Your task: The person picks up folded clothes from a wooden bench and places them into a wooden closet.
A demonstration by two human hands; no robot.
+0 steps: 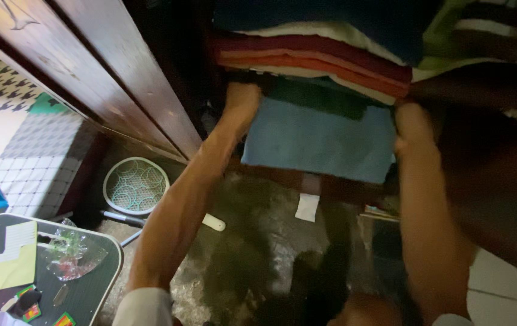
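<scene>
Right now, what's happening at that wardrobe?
A person is reaching both arms into an open dark wooden wardrobe. The left hand and right hand each hold a side of a folded blue cloth, which sits at shelf level just under a stack of folded red, orange and white fabrics. A round wire-mesh racket lies on the dark floor below, beside a small table of odds and ends.

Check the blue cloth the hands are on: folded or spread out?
Folded. The blue cloth shows as a flat, neat rectangle under a stack of folded cloths, left hand and right hand gripping its sides.
</scene>
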